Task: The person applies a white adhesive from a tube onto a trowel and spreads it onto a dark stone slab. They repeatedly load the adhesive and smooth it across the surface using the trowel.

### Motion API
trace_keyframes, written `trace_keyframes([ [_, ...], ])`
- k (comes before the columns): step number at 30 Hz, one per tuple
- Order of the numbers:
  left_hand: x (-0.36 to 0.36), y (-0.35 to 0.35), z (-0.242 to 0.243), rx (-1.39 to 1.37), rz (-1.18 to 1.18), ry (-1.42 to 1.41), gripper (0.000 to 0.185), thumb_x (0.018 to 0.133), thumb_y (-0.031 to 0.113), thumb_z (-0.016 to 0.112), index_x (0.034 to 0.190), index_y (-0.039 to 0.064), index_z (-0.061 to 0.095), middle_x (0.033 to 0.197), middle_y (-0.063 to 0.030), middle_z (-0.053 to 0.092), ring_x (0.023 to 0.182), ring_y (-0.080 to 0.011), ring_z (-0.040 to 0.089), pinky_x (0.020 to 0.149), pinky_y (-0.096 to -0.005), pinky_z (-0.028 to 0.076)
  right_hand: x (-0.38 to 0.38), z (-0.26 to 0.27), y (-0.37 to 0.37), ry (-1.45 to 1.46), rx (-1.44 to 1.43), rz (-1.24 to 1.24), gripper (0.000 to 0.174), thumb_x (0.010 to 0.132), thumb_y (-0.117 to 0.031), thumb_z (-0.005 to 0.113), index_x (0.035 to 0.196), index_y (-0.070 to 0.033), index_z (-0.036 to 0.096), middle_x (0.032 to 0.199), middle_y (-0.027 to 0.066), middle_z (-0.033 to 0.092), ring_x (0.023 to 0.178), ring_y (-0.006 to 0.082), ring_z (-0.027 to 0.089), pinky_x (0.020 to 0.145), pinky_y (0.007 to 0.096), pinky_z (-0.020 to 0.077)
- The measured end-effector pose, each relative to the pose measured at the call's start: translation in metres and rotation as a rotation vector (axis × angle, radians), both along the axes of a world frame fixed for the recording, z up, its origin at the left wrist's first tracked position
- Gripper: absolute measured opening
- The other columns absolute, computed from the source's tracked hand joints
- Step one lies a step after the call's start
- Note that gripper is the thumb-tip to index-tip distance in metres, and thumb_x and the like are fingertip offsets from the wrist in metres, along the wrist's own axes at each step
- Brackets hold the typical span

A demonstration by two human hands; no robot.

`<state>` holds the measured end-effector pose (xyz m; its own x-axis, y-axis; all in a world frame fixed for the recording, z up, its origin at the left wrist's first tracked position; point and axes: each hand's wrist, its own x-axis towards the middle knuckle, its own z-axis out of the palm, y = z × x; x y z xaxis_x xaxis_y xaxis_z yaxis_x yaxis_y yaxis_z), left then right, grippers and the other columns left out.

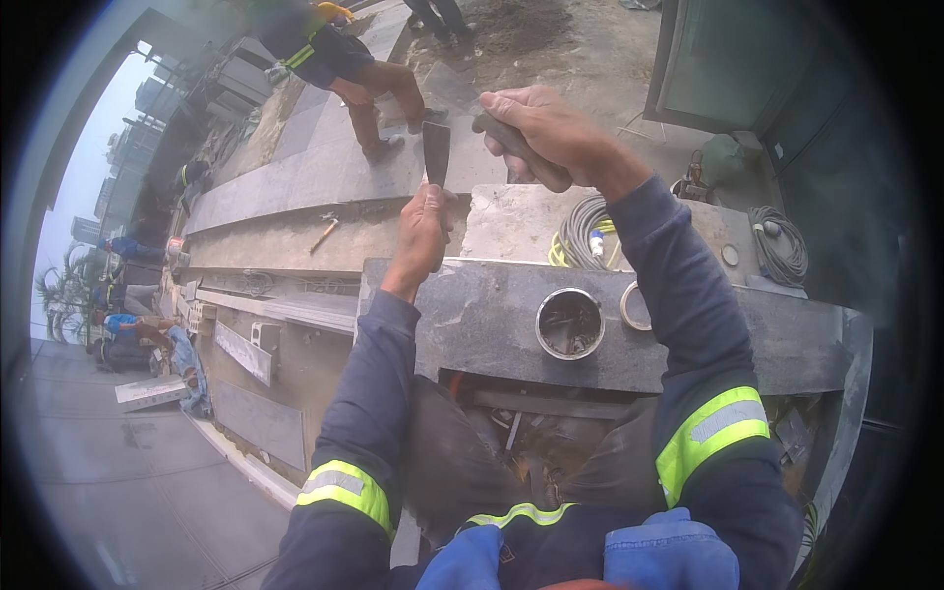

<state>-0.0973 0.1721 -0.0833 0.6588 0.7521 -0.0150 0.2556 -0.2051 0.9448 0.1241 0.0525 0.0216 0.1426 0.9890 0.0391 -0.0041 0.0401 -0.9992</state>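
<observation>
My left hand [424, 228] grips a putty knife [436, 151] upright, its flat, dark blade pointing away from me. To its right, my right hand [542, 129] is closed around a worn wooden tool handle [523, 151]; what the handle's far end carries cannot be made out clearly. Both hands are raised beyond a grey stone slab [472, 324] across my knees' far side. On that slab stands an open round tin [571, 357] with dark, lumpy contents. A round lid or ring [629, 306] lies beside it, partly hidden by my right sleeve.
Coiled cables [579, 232] lie on a pale block [509, 217]; another coil [780, 247] is farther right. A hammer [323, 234] rests on the ledge ahead. A co-worker [324, 59] stands on the paving, and others [133, 324] are at far left. Under the slab is a debris-filled hollow [549, 442].
</observation>
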Motion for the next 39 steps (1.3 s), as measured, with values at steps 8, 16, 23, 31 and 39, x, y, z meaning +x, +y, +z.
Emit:
trace_keyframes([
  [8, -0.009, 0.011, -0.031, 0.523, 0.292, 0.093, 0.026, 0.096, 0.011, 0.07, 0.112, -0.008, 0.064, 0.08, -0.0077, 0.065, 0.065, -0.0137, 0.062, 0.058, -0.0312, 0.051, 0.025, -0.037, -0.005, -0.641, 0.049, -0.238, 0.032, 0.102, -0.014, 0.051, 0.125, 0.006, 0.062, 0.088, 0.0155, 0.07, 0.074, 0.0227, 0.07, 0.063, 0.035, 0.0577],
  [16, -0.004, -0.018, -0.002, 0.113, 0.222, -0.031, 0.02, 0.097, 0.009, 0.063, 0.111, -0.006, 0.064, 0.087, -0.014, 0.066, 0.073, -0.0208, 0.066, 0.068, -0.0386, 0.053, -0.098, -0.037, 0.01, -0.807, 0.109, -0.077, 0.047, 0.103, -0.011, 0.053, 0.144, 0.009, 0.05, 0.117, 0.0337, 0.067, 0.108, 0.0421, 0.069, 0.094, 0.0471, 0.0537],
  [23, -0.01, -0.013, -0.01, 0.304, 0.293, -0.187, 0.019, 0.096, 0.005, 0.062, 0.112, -0.004, 0.063, 0.104, -0.0167, 0.065, 0.092, -0.0275, 0.065, 0.082, -0.042, 0.051, -0.09, -0.041, 0.008, -0.705, 0.115, -0.086, 0.044, 0.102, -0.009, 0.053, 0.14, 0.012, 0.052, 0.1, 0.0343, 0.065, 0.099, 0.0418, 0.069, 0.085, 0.0476, 0.0547],
  [31, -0.01, -0.017, 0.001, 0.373, 0.233, -0.22, 0.018, 0.096, 0.004, 0.063, 0.112, -0.002, 0.063, 0.103, -0.0143, 0.063, 0.094, -0.0272, 0.064, 0.083, -0.0416, 0.05, -0.068, -0.037, 0.01, -0.588, 0.116, -0.17, 0.044, 0.103, -0.011, 0.053, 0.142, 0.011, 0.052, 0.129, 0.0335, 0.063, 0.123, 0.043, 0.063, 0.103, 0.0417, 0.0521],
  [39, 0.003, -0.043, 0.024, 0.602, 0.198, -0.327, 0.016, 0.098, 0.003, 0.062, 0.113, -0.002, 0.061, 0.103, -0.0134, 0.064, 0.089, -0.0221, 0.066, 0.069, -0.0349, 0.053, -0.067, -0.031, 0.017, -0.554, 0.249, -0.244, 0.041, 0.1, -0.008, 0.053, 0.135, 0.013, 0.056, 0.101, 0.0343, 0.064, 0.091, 0.0466, 0.068, 0.086, 0.0483, 0.0542],
])
